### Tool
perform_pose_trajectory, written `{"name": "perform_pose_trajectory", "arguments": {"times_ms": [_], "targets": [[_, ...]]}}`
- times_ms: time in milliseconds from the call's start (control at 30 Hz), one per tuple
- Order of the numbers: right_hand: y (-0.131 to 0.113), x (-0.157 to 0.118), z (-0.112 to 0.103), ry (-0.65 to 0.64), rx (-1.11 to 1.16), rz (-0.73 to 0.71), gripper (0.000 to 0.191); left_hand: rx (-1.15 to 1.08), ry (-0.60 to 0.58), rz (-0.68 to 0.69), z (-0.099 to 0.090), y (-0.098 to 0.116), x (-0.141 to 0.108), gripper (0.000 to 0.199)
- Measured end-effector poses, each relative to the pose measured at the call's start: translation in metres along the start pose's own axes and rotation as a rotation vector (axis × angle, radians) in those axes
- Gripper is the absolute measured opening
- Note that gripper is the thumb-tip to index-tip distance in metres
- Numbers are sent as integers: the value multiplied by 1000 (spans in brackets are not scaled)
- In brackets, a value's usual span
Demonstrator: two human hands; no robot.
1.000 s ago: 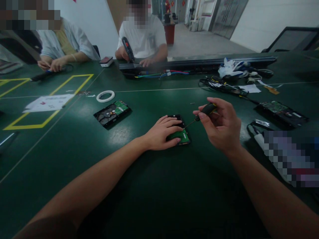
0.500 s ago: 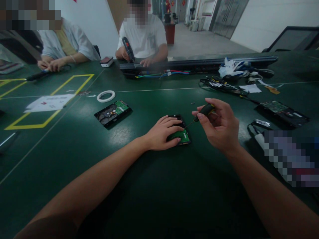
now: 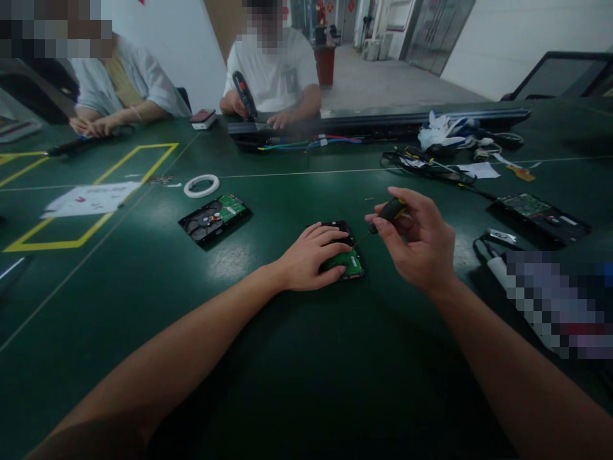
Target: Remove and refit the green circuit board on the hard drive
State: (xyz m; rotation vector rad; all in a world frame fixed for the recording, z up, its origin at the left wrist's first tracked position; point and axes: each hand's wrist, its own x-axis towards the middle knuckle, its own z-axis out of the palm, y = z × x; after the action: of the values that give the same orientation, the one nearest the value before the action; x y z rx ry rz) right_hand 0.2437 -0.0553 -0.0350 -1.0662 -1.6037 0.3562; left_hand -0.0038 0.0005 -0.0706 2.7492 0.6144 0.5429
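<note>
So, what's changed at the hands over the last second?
The right hand moved slightly left, toward the hard drive, carrying the handle of the screwdriver with it, so the tool looks a little steeper. Nothing was newly taken hold of or let go. The left hand stayed spread over the drive, and the screwdriver's tip stayed at it.

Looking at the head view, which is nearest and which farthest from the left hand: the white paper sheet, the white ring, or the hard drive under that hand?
1. Hard drive: under the left hand.
2. White ring: ahead, to the left.
3. White paper sheet: farther left.
</note>
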Motion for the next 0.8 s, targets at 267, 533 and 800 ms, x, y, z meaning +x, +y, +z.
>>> {"name": "perform_pose_trajectory", "arguments": {"times_ms": [267, 533, 800], "targets": [[-1, 1, 1, -15, -25, -27, 57, -9, -1, -5, -1, 2, 1, 45], [-4, 1, -1, -70, 7, -17, 55, 4, -11, -2, 0, 2, 1, 46], [-6, 1, -1, -108, 37, -18, 53, 8, -1, -5, 3, 0, 1, 46]]}}
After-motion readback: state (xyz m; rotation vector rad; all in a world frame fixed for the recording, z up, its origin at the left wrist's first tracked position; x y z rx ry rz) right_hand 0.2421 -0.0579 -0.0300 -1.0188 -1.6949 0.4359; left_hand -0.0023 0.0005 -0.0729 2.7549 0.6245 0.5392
